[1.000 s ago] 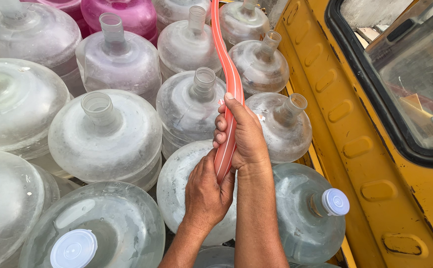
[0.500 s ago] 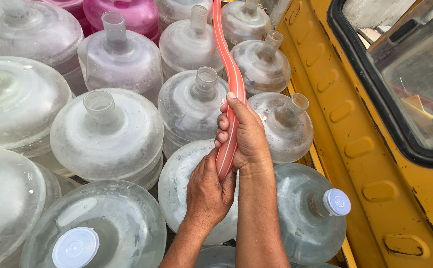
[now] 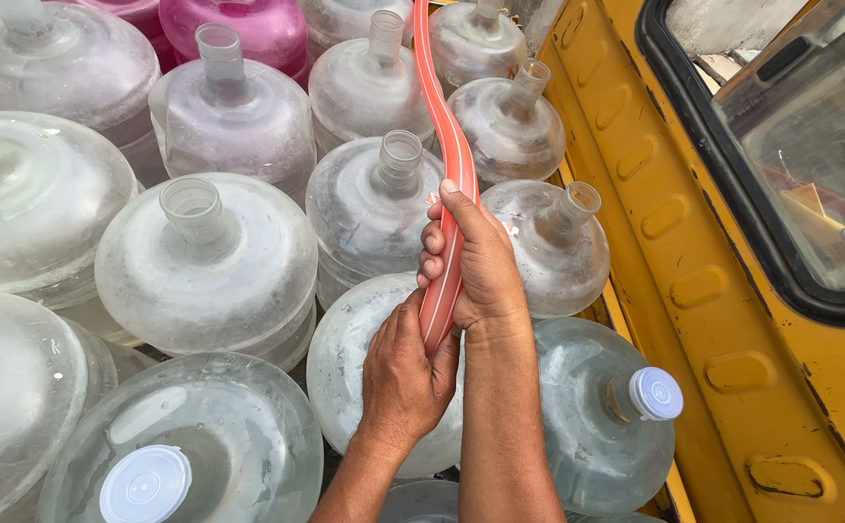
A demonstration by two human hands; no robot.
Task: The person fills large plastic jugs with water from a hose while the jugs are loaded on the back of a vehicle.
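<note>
The right hand [image 3: 476,266] gripped the flattened orange-red flexible hose [image 3: 446,194], fingers wrapped closed around it. Just below, the left hand [image 3: 405,373] closed on the hose's lower end, over the large clear plastic water jug [image 3: 345,358] beneath. Compared with a second earlier, little had changed: both hands kept their hold in the same spot. The hose rose between the packed clear jugs toward the pink jug [image 3: 248,29]. A white-capped jug [image 3: 597,426] lay beside the yellow vehicle body [image 3: 693,242].
</note>
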